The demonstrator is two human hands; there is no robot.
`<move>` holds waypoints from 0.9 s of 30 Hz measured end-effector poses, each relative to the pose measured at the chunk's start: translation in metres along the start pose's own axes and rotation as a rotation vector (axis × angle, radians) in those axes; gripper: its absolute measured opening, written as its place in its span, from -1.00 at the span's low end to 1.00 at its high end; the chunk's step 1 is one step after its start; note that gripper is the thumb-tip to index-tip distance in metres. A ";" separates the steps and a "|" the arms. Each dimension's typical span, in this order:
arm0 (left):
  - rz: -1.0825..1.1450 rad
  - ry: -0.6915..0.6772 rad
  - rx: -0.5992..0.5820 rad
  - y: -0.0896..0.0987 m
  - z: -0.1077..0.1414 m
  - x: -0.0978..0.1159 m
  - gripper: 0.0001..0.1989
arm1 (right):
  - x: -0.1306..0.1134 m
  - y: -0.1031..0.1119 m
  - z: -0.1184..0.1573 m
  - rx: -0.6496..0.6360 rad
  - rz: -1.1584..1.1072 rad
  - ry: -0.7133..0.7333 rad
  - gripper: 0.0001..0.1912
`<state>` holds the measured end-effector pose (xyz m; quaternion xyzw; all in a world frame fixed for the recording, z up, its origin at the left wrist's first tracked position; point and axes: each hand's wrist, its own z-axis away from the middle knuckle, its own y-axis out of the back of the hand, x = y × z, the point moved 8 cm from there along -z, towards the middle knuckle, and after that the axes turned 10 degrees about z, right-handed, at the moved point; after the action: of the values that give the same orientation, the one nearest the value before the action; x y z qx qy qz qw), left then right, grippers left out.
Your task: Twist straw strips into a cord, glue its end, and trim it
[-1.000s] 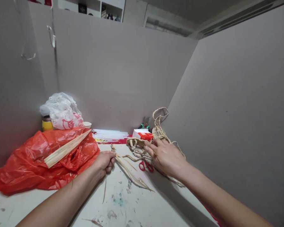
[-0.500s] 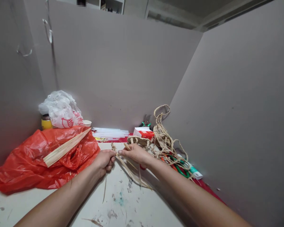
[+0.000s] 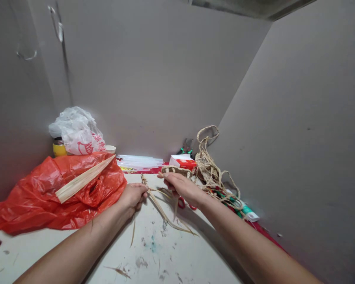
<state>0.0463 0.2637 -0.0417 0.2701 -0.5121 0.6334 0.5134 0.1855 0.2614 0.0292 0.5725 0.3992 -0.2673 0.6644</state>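
Observation:
My left hand (image 3: 135, 196) pinches a small bundle of dry, straw-coloured plant strips (image 3: 157, 206) just below its twisted top end (image 3: 144, 180). The loose ends trail down and to the right over the table. To the right, my right hand (image 3: 182, 187) is closed, and a thin strip stretches from the bundle toward its fingers. A pale strip end (image 3: 175, 209) hangs below it. Red scissor handles (image 3: 182, 202) show partly under my right wrist. A thin strand (image 3: 133, 230) dangles beneath my left hand.
At left, a wide dry leaf piece (image 3: 84, 179) lies on a red plastic bag (image 3: 29, 197). Behind are a yellow jar (image 3: 59, 148), white bag (image 3: 77, 130) and white sticks (image 3: 140, 161). A red-white box (image 3: 182, 161), pliers (image 3: 186, 149) and tangled braided rope (image 3: 208, 169) are at right.
My right hand has moved right, away from my left hand, drawing a strip out sideways. My left hand keeps its pinch on the bundle. The view has tipped slightly downward.

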 end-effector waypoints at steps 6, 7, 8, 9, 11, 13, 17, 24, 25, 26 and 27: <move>-0.005 -0.005 -0.021 -0.002 0.001 0.001 -0.81 | 0.002 -0.014 0.006 0.138 -0.052 0.086 -0.83; -0.004 -0.006 -0.026 -0.002 0.002 0.002 -0.82 | 0.004 -0.016 0.004 0.165 -0.040 0.102 -0.86; -0.003 -0.005 -0.030 -0.002 0.003 0.002 -0.83 | 0.005 -0.018 0.002 0.191 -0.020 0.119 -0.88; -0.002 -0.004 -0.032 -0.002 0.003 0.003 -0.84 | 0.007 -0.019 0.000 0.215 0.008 0.135 -0.90; -0.001 -0.002 -0.036 -0.003 0.004 0.003 -0.85 | 0.009 -0.020 -0.002 0.253 0.054 0.158 -0.90; 0.002 0.000 -0.038 -0.003 0.004 0.004 -0.85 | 0.010 -0.018 -0.004 0.285 0.088 0.176 -0.90; 0.008 0.006 -0.043 -0.003 0.003 0.003 -0.85 | 0.008 -0.018 -0.003 0.264 0.073 0.177 -0.90; 0.016 -0.004 -0.056 -0.003 0.002 0.003 -0.87 | 0.016 -0.026 -0.006 0.131 -0.028 0.097 -0.92; 0.016 -0.004 -0.060 -0.003 0.002 0.003 -0.88 | 0.018 -0.028 -0.008 0.122 -0.032 0.083 -0.92; 0.017 -0.004 -0.063 -0.003 0.001 0.003 -0.88 | 0.020 -0.029 -0.009 0.118 -0.033 0.071 -0.92; 0.017 -0.004 -0.068 -0.003 0.001 0.003 -0.89 | 0.022 -0.030 -0.011 0.119 -0.032 0.061 -0.93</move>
<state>0.0481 0.2636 -0.0373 0.2497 -0.5366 0.6195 0.5157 0.1707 0.2688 -0.0062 0.6123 0.4116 -0.2836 0.6126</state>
